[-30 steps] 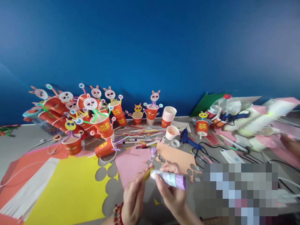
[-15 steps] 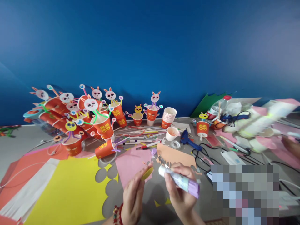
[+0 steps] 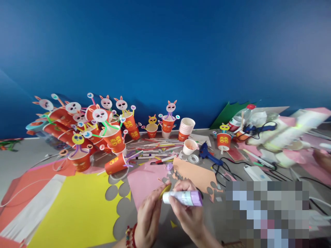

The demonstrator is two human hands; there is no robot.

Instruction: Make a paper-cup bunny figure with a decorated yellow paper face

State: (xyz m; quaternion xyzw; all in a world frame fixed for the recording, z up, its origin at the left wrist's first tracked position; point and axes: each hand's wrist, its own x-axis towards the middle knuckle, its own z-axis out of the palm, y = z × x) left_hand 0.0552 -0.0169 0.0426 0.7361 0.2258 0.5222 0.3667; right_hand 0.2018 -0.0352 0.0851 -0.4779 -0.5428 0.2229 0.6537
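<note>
My left hand [image 3: 149,215], with a beaded bracelet at its wrist, pinches a small yellow paper piece [image 3: 165,191] at its fingertips. In my right hand [image 3: 187,210] is a white glue stick [image 3: 182,198] with a purple end, lying nearly level. The white end of the stick points left and is right at the yellow piece; whether they touch is hard to tell. Pink paper [image 3: 144,179] lies beyond my left hand, and peach paper [image 3: 193,172] beyond my right hand. A yellow sheet [image 3: 77,206] with round cut-outs along its edge lies to the left.
Red cups [image 3: 116,141] with paper animal heads crowd the back left. Stacked cups [image 3: 187,127], a blue glue gun [image 3: 210,155] with cables and a tape roll [image 3: 193,158] stand or lie behind my hands. At the far right a person's hand [image 3: 322,162] shows.
My right hand has moved left with the glue stick, bringing its white end to the yellow piece. The stick has turned closer to level. My left hand has barely moved.
</note>
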